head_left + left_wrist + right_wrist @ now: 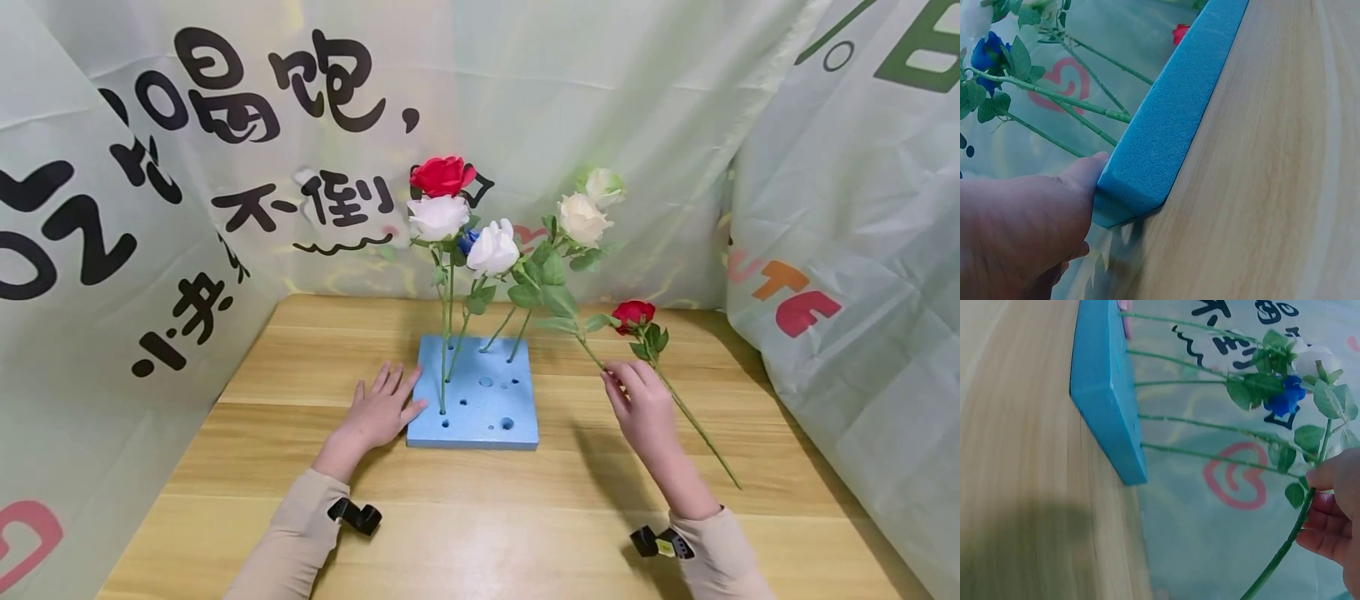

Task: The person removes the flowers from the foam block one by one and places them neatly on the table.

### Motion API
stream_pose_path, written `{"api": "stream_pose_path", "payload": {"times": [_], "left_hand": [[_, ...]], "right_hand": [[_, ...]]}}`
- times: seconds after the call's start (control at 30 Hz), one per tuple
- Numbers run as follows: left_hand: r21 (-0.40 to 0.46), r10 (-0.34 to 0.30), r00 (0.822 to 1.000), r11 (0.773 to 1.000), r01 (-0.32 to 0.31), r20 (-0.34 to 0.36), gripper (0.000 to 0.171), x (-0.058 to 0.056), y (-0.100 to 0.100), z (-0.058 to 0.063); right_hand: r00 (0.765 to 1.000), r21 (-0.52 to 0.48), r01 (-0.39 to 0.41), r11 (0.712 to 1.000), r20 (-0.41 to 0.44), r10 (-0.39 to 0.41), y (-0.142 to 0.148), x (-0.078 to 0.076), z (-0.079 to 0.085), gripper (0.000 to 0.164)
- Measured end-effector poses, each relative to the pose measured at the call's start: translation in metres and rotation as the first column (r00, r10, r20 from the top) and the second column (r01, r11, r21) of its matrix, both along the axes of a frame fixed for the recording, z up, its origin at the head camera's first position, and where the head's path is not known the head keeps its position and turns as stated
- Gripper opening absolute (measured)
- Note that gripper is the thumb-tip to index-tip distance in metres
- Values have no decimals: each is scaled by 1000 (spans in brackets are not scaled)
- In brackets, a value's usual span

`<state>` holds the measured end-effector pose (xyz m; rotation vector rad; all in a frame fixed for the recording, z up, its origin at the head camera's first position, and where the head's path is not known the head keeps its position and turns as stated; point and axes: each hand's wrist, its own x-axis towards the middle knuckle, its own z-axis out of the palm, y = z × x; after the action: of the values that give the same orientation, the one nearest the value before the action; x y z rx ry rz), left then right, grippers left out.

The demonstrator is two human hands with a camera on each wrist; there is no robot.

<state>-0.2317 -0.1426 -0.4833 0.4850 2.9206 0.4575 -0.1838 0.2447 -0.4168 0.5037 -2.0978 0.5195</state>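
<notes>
My right hand (645,408) pinches a green rose stem (1285,540) between thumb and fingers, right of the board. From there the stem slants up to the left through leaves toward a white rose (492,248). A light-blue board (480,433) with several holes lies on the table. Spread out along its left side, my left hand (378,412) has the thumb (1088,167) against the board's near corner. Upright in the board stand a red rose (442,177), another white rose (438,218), a blue rose (1286,397), a cream rose (585,218) and a greenish-white rose (603,187).
Another red rose (633,313) lies on the wooden table (480,517) to the right, its long stem passing behind my right hand. Printed cloth (525,100) hangs behind the table and along both sides. Each forearm carries a small black wrist camera (356,517).
</notes>
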Motion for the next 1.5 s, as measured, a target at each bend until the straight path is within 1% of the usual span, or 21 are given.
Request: {"api": "stream_pose_path", "payload": {"times": [0.07, 0.2, 0.43, 0.6, 0.67, 0.9, 1.1, 1.4, 1.5], "left_hand": [[-2, 0, 1000, 1000, 0, 1, 69, 0, 0, 0], [-8, -1, 1000, 1000, 1, 8, 69, 0, 1, 0], [9, 0, 1000, 1000, 0, 7, 69, 0, 0, 0], [15, -3, 1000, 1000, 3, 3, 68, 1, 1, -1], [16, -4, 1000, 1000, 3, 6, 68, 1, 1, -1], [12, -2, 1000, 1000, 2, 14, 68, 0, 1, -2], [15, 0, 1000, 1000, 0, 11, 68, 0, 1, 0], [12, -5, 1000, 1000, 5, 5, 69, 0, 1, -1], [12, -5, 1000, 1000, 4, 5, 69, 0, 1, -2]], "right_hand": [[1000, 4, 23, 1000, 14, -23, 6, 3, 0, 14], [997, 17, 71, 997, 38, -72, 18, 10, 0, 14], [995, 32, 100, 994, 24, -101, 37, 19, -2, 20], [990, 18, 130, 991, 58, -131, 55, 26, -6, 15], [988, 5, 146, 989, 58, -146, 62, 29, -8, 15], [974, -38, 227, 973, 16, -226, 83, 39, -9, 20], [960, -46, 281, 959, -7, -281, 100, 47, -11, 22], [940, -9, 336, 942, 66, -335, 112, 59, -7, 15], [923, -3, 369, 929, 113, -367, 115, 62, -8, 13]]}}
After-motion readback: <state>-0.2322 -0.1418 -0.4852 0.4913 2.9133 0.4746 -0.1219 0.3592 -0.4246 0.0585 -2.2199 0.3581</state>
